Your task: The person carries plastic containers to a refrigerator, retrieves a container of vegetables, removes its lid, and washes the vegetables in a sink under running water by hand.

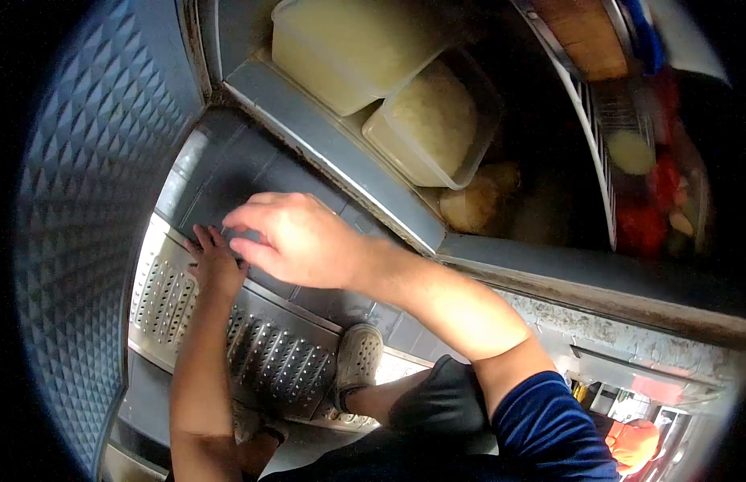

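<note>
One left hand (218, 265) is positioned over the edge of the perforated metal grate (281, 361) set in the floor (256, 157); fingers spread, contact unconfirmed. The right hand (297, 241) is near it, fingers bent toward the thumb; I cannot tell whether they pinch anything. Two translucent tubs (425, 124) stand in the cabinet beyond.

I have room over the dark-grey tiled floor (260, 165), between the blue-grey diamond-embossed panel (76, 193) and grey metal sill (333, 146) | right hand (297, 241) and left hand (218, 267) take up part | beyond the sill, two translucent rectangular plastic tubs (401, 149), side by side, block that stretch.
</note>
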Motion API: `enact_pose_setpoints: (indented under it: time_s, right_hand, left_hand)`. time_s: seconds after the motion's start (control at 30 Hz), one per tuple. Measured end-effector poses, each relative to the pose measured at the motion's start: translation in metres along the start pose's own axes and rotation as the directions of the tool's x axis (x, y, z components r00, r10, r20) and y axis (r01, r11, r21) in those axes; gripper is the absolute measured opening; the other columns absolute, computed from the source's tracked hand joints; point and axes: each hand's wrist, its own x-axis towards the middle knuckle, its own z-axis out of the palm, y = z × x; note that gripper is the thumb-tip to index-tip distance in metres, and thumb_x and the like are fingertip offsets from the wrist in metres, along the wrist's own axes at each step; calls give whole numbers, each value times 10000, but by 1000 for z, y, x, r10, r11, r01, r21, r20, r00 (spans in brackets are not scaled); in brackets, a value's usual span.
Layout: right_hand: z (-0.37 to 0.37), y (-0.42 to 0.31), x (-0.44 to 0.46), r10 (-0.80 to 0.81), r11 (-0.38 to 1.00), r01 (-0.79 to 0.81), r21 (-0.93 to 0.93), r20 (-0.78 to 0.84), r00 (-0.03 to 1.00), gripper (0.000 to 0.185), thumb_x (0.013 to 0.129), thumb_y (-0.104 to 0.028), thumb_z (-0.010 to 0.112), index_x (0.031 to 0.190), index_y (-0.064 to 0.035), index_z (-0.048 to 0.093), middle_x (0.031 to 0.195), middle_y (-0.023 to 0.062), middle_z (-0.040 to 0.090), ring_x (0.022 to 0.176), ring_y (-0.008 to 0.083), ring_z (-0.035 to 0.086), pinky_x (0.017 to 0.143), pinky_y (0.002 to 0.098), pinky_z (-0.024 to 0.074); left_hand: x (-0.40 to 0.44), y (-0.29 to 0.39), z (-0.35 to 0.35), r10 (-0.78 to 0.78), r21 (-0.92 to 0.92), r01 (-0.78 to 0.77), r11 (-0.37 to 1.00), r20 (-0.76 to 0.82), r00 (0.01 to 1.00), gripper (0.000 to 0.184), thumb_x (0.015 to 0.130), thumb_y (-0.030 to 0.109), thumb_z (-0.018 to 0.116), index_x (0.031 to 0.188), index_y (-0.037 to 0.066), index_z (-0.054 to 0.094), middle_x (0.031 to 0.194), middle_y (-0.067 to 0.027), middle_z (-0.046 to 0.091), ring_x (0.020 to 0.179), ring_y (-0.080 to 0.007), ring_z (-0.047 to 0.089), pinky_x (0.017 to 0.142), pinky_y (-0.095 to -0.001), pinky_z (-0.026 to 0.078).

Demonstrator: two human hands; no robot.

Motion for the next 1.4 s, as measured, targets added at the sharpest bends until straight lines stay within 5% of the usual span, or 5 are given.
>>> enact_pose_setpoints:
  time_s: [0.47,0.7,0.97,1.07,1.4]
  right_hand:
    - [-31,2,8,180,981,-192,-2,-344,921,144,855,-146,657,876,-10,699,837,192,686,818,383,680,756,458,550]
    - [-15,2,18,66,998,-63,22,-412,909,123,811,-131,636,793,-16,675,813,202,666,814,400,674,753,501,556]
    - [-4,-9,30,59,998,-46,43,-397,916,136,822,-117,625,792,6,674,811,184,670,797,385,673,749,477,553]
    - [1,-16,29,70,997,-69,17,-365,928,152,819,-122,608,770,8,669,799,195,669,798,385,673,756,489,552]
    - [-6,-21,24,51,998,-63,-17,-409,911,140,814,-120,616,764,-3,674,792,192,675,785,382,676,737,485,557]
  left_hand:
    - [-14,17,-23,-138,-25,139,990,64,988,1305,663,254,919,1587,61,19,1656,-217,-30,1499,-499,43,1046,-732,366]
    - [3,-10,18,64,-57,-69,996,-101,993,1371,558,236,950,1591,73,63,1630,-290,57,1507,-488,-9,1209,-611,-35]
    - [5,-22,20,248,-388,-283,877,-138,959,1117,556,164,936,1508,64,360,1468,-247,454,1406,-359,348,1200,-534,130]
    - [19,-24,32,113,-943,172,283,211,971,968,626,191,907,1459,52,434,1406,-191,509,1314,-323,424,1139,-489,253]
    - [12,-21,29,239,-601,-277,749,-145,960,569,875,262,729,1330,14,494,996,-125,618,836,-229,581,807,-396,487]
